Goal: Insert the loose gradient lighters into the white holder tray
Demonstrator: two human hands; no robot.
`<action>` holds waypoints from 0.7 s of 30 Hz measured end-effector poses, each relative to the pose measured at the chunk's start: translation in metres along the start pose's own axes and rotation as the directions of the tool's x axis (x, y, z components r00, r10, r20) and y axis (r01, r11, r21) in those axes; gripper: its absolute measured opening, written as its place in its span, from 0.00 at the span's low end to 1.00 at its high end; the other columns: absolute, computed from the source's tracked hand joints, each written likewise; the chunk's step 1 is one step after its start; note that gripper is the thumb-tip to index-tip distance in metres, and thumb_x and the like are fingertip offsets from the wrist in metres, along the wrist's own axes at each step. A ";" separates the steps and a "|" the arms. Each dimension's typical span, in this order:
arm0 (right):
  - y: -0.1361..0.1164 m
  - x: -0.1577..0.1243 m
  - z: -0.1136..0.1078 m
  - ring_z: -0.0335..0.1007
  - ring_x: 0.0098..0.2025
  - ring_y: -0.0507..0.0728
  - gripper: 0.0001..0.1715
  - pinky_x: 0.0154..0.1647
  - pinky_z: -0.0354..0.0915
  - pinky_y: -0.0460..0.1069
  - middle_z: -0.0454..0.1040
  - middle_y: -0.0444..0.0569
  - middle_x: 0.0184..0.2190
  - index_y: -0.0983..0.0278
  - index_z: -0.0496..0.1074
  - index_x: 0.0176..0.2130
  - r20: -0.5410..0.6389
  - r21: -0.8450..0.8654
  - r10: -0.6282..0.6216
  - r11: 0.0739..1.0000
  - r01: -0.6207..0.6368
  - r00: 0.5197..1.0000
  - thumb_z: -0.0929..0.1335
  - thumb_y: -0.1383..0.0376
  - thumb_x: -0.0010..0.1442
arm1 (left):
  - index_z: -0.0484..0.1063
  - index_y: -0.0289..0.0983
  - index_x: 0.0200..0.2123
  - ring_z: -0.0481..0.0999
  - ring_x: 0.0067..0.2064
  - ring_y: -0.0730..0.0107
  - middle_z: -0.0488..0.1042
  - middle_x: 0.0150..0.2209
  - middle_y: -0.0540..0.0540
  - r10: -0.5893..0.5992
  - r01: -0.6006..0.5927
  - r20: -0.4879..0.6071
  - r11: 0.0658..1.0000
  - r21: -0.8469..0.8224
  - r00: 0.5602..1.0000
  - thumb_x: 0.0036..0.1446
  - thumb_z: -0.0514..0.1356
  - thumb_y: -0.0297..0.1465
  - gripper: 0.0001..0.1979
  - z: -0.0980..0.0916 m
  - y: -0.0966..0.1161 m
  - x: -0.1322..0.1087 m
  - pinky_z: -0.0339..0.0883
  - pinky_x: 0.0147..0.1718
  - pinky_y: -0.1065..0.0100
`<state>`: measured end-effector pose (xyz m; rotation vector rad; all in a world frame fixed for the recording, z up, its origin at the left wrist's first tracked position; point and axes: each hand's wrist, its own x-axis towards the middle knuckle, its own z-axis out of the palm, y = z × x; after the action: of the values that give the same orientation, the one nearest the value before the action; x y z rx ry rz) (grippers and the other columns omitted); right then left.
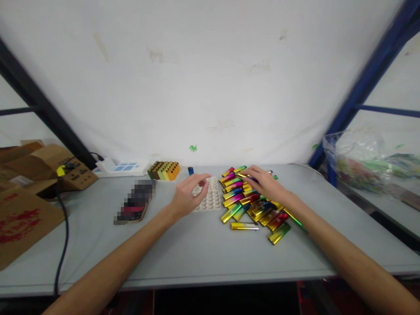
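Note:
A pile of shiny, multicoloured flat sticks (252, 203) lies on the grey table (197, 249), right of centre. My right hand (265, 183) rests on top of the pile, fingers stretched out flat and reaching left. A white tray with round holes (210, 199) sits just left of the pile. My left hand (188, 194) hovers over the tray's left edge, fingers curled loosely with the tips apart, and I see nothing in it. A small blue cylinder (190, 170) stands behind the tray.
A block of orange and green sticks (164, 170) stands at the back beside a white power strip (118, 167). A phone (136, 203) lies left of the tray. Cardboard boxes (29, 188) and a black cable (64, 227) fill the left side. A plastic bag (361, 162) sits at the right.

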<state>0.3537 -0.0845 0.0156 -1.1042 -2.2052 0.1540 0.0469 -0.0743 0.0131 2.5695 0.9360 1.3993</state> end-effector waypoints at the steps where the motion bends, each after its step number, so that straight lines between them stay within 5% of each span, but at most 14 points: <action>1: -0.007 0.001 0.002 0.74 0.50 0.63 0.14 0.56 0.69 0.60 0.76 0.55 0.47 0.59 0.75 0.52 -0.018 0.067 -0.004 0.998 0.005 1.000 0.66 0.58 0.71 | 0.76 0.38 0.49 0.79 0.37 0.67 0.81 0.36 0.45 -0.023 0.024 0.025 0.999 -0.036 0.999 0.68 0.56 0.36 0.13 0.002 0.004 0.000 0.74 0.44 0.65; 7: -0.043 0.000 0.028 0.74 0.38 0.55 0.20 0.40 0.73 0.52 0.76 0.48 0.41 0.61 0.71 0.42 -0.028 0.559 0.196 0.816 -0.147 0.980 0.77 0.54 0.57 | 0.75 0.39 0.51 0.83 0.43 0.65 0.83 0.43 0.45 -0.204 0.281 0.233 0.884 -0.374 0.951 0.66 0.61 0.39 0.15 0.019 0.025 -0.005 0.76 0.46 0.66; 13: -0.055 -0.001 0.043 0.74 0.36 0.53 0.21 0.40 0.73 0.51 0.75 0.45 0.38 0.60 0.72 0.45 0.128 0.831 0.300 0.488 -0.267 0.945 0.77 0.56 0.56 | 0.71 0.37 0.40 0.82 0.32 0.66 0.82 0.31 0.47 -0.363 0.502 0.347 0.614 -0.609 0.865 0.59 0.67 0.44 0.17 0.031 0.029 -0.009 0.77 0.36 0.66; 18: -0.059 -0.001 0.043 0.64 0.28 0.52 0.21 0.29 0.63 0.47 0.66 0.41 0.26 0.62 0.67 0.30 0.045 0.780 0.369 0.568 -0.264 0.928 0.72 0.49 0.63 | 0.72 0.37 0.32 0.82 0.33 0.66 0.82 0.32 0.44 -0.359 0.528 0.388 0.597 -0.604 0.849 0.59 0.66 0.46 0.18 0.031 0.033 -0.009 0.77 0.37 0.64; 21: -0.062 -0.001 0.040 0.64 0.28 0.52 0.20 0.28 0.62 0.47 0.68 0.41 0.28 0.60 0.66 0.36 0.089 0.793 0.335 0.546 -0.270 0.938 0.68 0.47 0.67 | 0.75 0.36 0.33 0.80 0.32 0.67 0.82 0.34 0.43 -0.344 0.498 0.362 0.653 -0.571 0.867 0.65 0.60 0.49 0.21 0.026 0.033 -0.007 0.77 0.36 0.65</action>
<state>0.2884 -0.1181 0.0076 -0.9001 -1.5247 1.1322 0.0804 -0.0986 0.0035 1.7769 0.7595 1.0207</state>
